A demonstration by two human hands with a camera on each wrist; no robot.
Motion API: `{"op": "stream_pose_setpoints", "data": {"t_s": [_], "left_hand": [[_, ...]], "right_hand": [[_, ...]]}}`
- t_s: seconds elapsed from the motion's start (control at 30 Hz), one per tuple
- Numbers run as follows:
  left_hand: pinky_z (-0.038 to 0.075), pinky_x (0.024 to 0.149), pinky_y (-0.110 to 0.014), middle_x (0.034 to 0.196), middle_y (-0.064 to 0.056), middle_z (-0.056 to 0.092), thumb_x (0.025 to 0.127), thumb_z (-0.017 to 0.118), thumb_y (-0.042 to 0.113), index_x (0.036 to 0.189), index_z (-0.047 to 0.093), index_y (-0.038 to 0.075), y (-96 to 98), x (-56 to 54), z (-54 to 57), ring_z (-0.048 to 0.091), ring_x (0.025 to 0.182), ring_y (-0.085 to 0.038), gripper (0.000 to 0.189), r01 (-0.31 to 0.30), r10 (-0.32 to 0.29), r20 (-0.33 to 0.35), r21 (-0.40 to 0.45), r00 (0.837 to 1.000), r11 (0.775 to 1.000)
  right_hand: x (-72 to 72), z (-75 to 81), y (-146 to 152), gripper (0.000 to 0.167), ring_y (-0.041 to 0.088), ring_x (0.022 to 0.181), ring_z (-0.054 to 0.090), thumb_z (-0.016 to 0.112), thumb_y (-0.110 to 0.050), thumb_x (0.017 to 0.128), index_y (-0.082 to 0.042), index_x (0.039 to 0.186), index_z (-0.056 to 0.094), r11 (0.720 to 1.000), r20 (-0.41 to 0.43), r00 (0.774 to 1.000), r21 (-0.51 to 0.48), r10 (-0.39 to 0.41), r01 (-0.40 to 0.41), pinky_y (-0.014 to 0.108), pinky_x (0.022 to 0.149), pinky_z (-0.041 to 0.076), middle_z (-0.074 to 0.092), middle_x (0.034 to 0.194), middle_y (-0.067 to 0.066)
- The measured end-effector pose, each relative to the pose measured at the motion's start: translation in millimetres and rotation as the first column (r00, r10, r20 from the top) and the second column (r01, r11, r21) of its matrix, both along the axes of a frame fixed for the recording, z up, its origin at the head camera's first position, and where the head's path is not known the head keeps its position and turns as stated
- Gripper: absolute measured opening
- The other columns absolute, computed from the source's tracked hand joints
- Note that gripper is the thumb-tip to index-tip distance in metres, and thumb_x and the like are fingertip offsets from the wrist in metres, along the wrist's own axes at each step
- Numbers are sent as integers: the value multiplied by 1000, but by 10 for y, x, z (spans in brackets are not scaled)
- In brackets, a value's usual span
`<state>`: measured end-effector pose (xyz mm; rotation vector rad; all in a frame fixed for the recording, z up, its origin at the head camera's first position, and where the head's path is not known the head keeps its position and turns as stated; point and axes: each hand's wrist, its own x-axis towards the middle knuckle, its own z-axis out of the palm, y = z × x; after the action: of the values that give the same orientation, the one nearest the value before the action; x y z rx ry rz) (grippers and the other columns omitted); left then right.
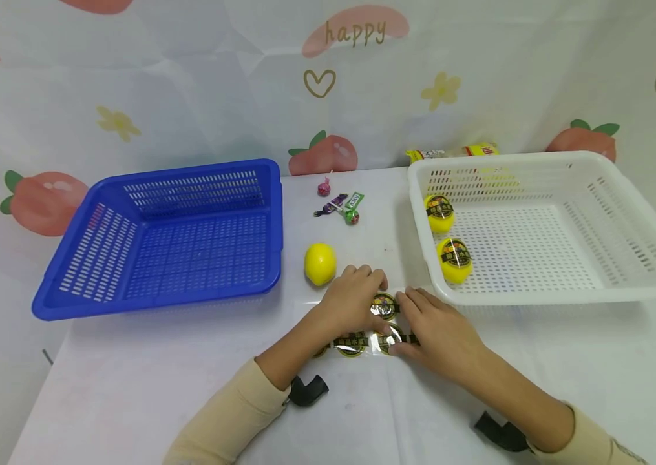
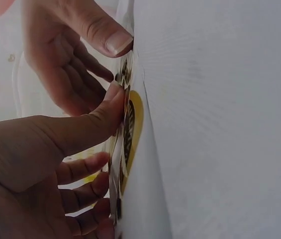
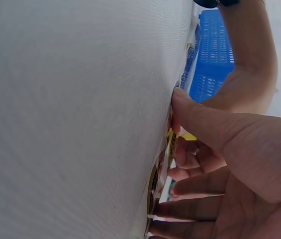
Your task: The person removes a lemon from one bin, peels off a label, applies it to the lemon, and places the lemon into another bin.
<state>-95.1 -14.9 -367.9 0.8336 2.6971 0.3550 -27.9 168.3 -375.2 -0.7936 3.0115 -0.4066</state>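
Note:
A clear sheet of round black-and-gold stickers [image 1: 352,344] lies flat on the white table, beneath both hands. My left hand [image 1: 352,301] rests its thumb and fingertips on the sheet, around one sticker [image 1: 384,306]. From the right, my right hand [image 1: 444,332] touches the sheet's right part with its thumb and fairly straight fingertips. In the left wrist view, the left thumb [image 2: 93,124] presses at the sheet's edge close to the right thumb [image 2: 115,42]. A yellow lemon [image 1: 320,263] without a sticker stands just beyond the left hand.
At the left is a blue basket [image 1: 272,258]; at the right, a white basket [image 1: 537,294] holds two stickered lemons [image 1: 454,261]. Wrapped candies [image 1: 336,203] and lollipops [image 1: 352,216] lie between them. Yellow packets [image 1: 481,150] show behind the white basket.

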Motion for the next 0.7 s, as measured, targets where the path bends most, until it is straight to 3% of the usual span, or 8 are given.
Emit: {"op": "stream_pose_setpoints", "data": {"t_s": [0.47,0.7], "left_hand": [[42,73,-28,94,3,50,73,88,48,105,59,18,13,23,-1,45,88,-18,53,-40,39,17,30,999,999],[47,76,-29,102,2,63,84,83,33,114,58,16,-9,74,-4,57,89,-17,42,-28,26,26,112,999,993]], "right_hand": [[-5,-10,5,81,41,123,55,88,-44,74,3,132,55,1000,-6,1000,5,3,-3,52,99,47,58,132,23],[-4,-22,11,81,39,123,55,88,-44,74,2,132,55,1000,-16,1000,-3,11,-11,52,99,47,58,131,22]]}}
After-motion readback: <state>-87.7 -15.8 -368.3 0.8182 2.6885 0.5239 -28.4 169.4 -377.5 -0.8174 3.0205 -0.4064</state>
